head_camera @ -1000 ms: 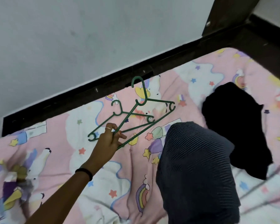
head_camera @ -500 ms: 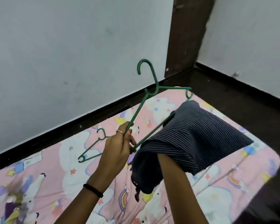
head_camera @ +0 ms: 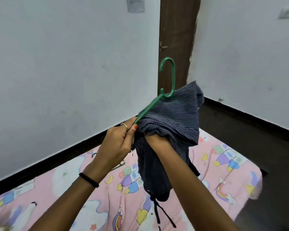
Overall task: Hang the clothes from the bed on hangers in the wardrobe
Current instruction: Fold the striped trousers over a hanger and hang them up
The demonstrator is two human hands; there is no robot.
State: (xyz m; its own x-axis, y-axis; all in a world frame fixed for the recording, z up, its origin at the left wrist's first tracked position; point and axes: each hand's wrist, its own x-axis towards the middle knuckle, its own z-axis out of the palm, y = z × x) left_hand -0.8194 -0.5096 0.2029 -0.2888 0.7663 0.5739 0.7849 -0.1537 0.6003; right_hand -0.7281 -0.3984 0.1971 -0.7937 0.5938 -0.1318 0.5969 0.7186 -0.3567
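My left hand (head_camera: pixel 117 142) grips the lower left arm of a green plastic hanger (head_camera: pixel 173 77), whose hook points up in front of the door. A dark blue, thin-striped garment (head_camera: pixel 172 117) is draped over the hanger's right side, and its drawstrings dangle toward the bed. My right forearm (head_camera: pixel 163 152) goes up into the garment, so the hand itself is hidden by the cloth. All of this is held above the bed (head_camera: pixel 223 164) with its pink cartoon sheet.
A second green hanger (head_camera: pixel 94 154) lies on the sheet, mostly hidden behind my left hand. A brown door (head_camera: pixel 175 39) stands in the room's corner. White walls enclose the bed's far side, and dark floor (head_camera: pixel 257 130) lies to the right.
The hanger and striped garment rose higher and closer to me. The garment now covers the hanger's right arm and my right hand has gone deeper inside it. The view tilted upward.
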